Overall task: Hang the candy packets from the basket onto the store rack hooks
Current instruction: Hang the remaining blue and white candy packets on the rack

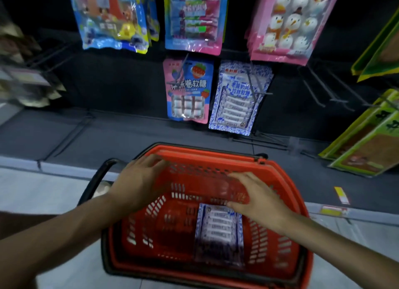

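Observation:
A red plastic basket stands on the floor below the rack. Inside it lies one blue-and-white candy packet. My right hand reaches into the basket with its fingers stretched out, and its thumb touches the packet's top edge. My left hand lies over the basket's far left rim, fingers relaxed and holding nothing. On the rack's lower hooks hang a pink-and-blue candy packet and a matching blue-and-white packet.
The upper row holds blue cartoon packets, blue-pink packets and pink snowman packets. Bare wire hooks stick out at the right, beside green-yellow packets. Blurred goods hang at the far left.

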{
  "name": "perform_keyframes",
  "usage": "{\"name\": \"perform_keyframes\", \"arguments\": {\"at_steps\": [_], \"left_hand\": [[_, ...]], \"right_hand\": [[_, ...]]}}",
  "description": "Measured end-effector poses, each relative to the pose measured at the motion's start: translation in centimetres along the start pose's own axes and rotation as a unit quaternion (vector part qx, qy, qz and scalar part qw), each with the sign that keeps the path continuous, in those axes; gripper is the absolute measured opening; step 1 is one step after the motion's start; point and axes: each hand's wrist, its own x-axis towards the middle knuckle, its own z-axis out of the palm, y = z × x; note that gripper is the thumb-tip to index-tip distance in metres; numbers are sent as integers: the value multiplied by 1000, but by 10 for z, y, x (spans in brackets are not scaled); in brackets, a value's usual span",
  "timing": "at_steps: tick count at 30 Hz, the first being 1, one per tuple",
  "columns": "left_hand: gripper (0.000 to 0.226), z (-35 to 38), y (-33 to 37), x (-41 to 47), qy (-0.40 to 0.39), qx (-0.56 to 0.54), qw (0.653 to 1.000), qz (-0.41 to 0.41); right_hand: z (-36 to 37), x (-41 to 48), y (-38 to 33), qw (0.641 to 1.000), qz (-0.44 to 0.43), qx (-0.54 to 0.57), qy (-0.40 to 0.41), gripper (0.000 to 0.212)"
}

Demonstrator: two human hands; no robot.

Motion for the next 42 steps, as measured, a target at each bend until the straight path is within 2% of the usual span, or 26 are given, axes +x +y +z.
{"name": "perform_keyframes", "arguments": {"at_steps": [3, 6, 10, 14, 17, 19, 22, 25, 27, 30, 33, 37, 42], "left_hand": [[54, 21, -18, -15, 0, 54, 999, 6], [59, 42, -33, -23, 2, 85, 996, 3], [70, 58, -38, -31, -22, 105, 994, -9], [64, 61, -34, -33, -49, 123, 991, -13], [60, 63, -32, -34, -41, 122, 991, -21], [61, 64, -31, -35, -31, 123, 992, -22], [58, 64, -30, -35, -28, 120, 992, -20], [52, 63, -29, -35, -30, 122, 992, -24], [51, 63, -28, -34, -31, 124, 992, -24], [51, 63, -28, -32, -35, 125, 991, -22], [52, 61, -29, -30, -39, 131, 990, -17], [52, 60, -27, -28, -50, 140, 989, -15], [56, 57, -26, -25, -68, 150, 986, -28]], "right_hand": [[32, -1, 11, 994, 35, -59, -86, 73], [64, 5, 23, 969, 115, -118, -186, 76], [109, 18, 50, 926, 215, -103, -292, 82], [141, 32, 64, 898, 324, -29, -296, 89], [156, 42, 68, 846, 427, 103, -302, 101], [166, 45, 75, 810, 477, 146, -309, 106], [173, 48, 77, 782, 514, 204, -287, 113], [174, 46, 76, 774, 529, 243, -250, 113], [174, 43, 78, 764, 535, 269, -243, 120], [171, 40, 84, 742, 556, 306, -216, 117], [163, 36, 85, 716, 562, 363, -201, 131], [147, 41, 71, 722, 545, 390, -172, 120], [128, 50, 46, 774, 498, 360, -152, 91]]}}
